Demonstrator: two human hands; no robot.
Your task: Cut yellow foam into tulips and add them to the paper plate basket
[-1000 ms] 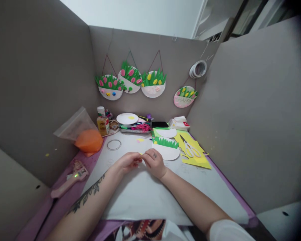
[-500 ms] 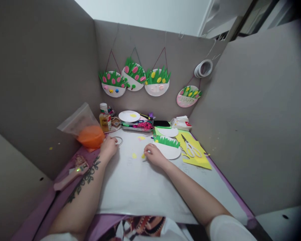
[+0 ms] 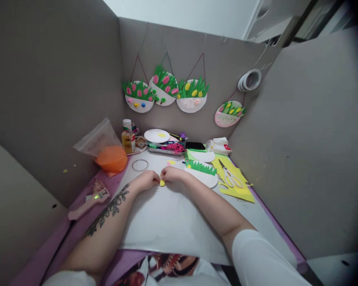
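Observation:
Over the white table sheet (image 3: 167,222), my left hand (image 3: 146,180) and my right hand (image 3: 172,174) meet with their fingertips pinched at a small rounded yellow paper cutout (image 3: 162,183). Much of the cutout is covered by the fingers. Beyond my left hand lies a thin ring (image 3: 140,165), perhaps a roll of tape. To the right of my right hand sits a white half plate (image 3: 204,179) edged with green paper grass (image 3: 201,167). Pink and yellow paper bits (image 3: 171,163) lie just behind my hands.
White-handled scissors (image 3: 231,176) rest on yellow paper (image 3: 237,190) at the right. A bag of orange material (image 3: 111,159), a glue bottle (image 3: 127,137) and a pink glue gun (image 3: 89,204) stand or lie left. Behind are a supply tray (image 3: 165,151) and hanging plate baskets (image 3: 192,104).
My left hand has left the ring and moved right to the yellow cutout. My right hand has shifted left to meet it. The view has tilted slightly.

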